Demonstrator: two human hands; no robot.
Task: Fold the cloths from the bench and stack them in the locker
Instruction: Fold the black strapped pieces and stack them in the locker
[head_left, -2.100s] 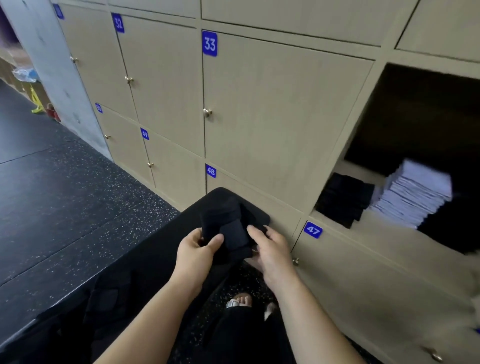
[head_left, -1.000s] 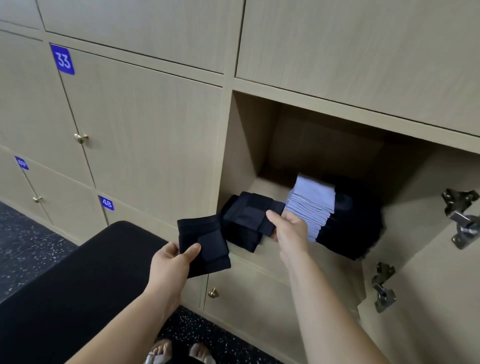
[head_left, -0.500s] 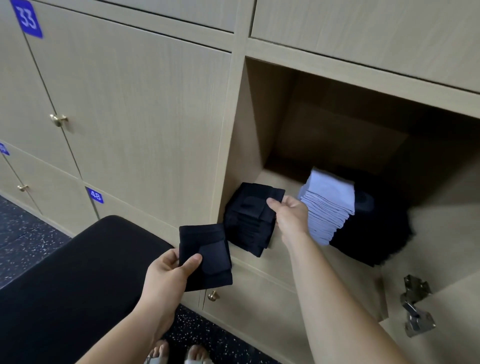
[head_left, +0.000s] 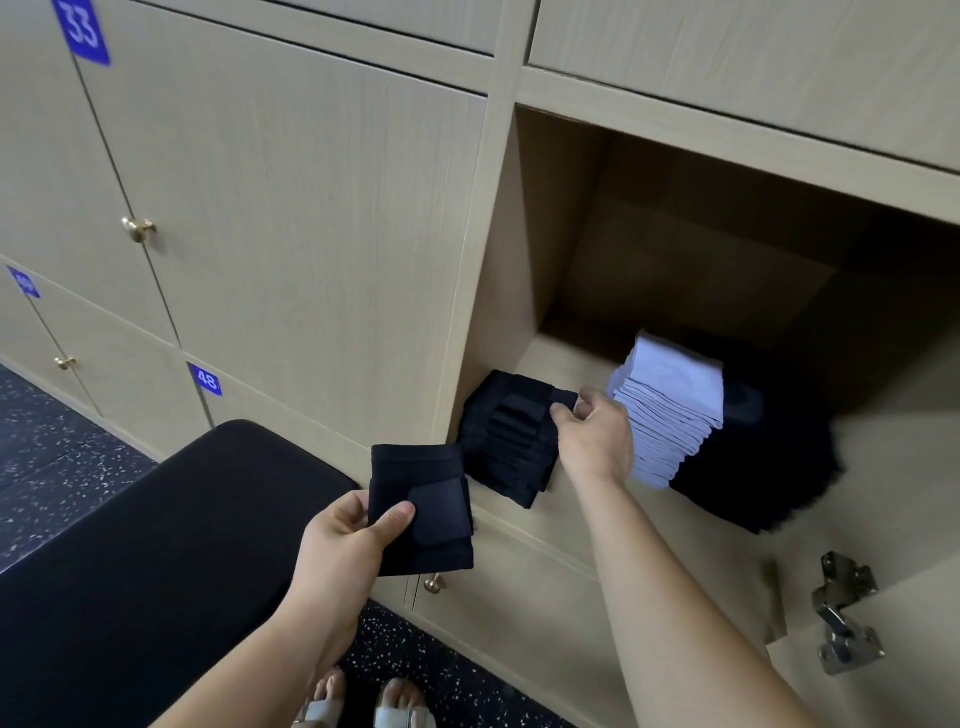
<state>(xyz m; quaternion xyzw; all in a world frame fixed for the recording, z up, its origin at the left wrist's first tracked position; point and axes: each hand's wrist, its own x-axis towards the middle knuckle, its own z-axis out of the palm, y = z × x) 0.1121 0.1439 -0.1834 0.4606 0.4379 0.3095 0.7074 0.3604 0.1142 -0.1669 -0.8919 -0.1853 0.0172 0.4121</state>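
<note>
You've swung from bench (head_left: 156, 545) to open locker (head_left: 545, 234). L hand (head_left: 343, 540) pinches folded cloth (head_left: 421, 509); R hand (head_left: 595, 436) pinches black stack (head_left: 506, 441) inside.

- A closed door (head_left: 291, 218) of pale wood grain, left of the open locker (head_left: 571, 234), bears a blue plate "33" (head_left: 81, 28) at its upper left corner.
- A round brass knob (head_left: 138, 228) sits at that door's left edge.
- Below it, a lower door carries a blue plate "48" (head_left: 207, 380).
- Further left, another blue plate (head_left: 23, 283) is too blurred to read, with a small brass knob (head_left: 66, 362) beneath it.
- A third brass knob (head_left: 434, 583) sits on the door under the open locker.
- Metal hinges (head_left: 844, 613) are fixed to the opened door at lower right.
- The dark floor (head_left: 57, 467) is flecked with white.
- Two pale sandals (head_left: 405, 714) show at the bottom edge.
</note>
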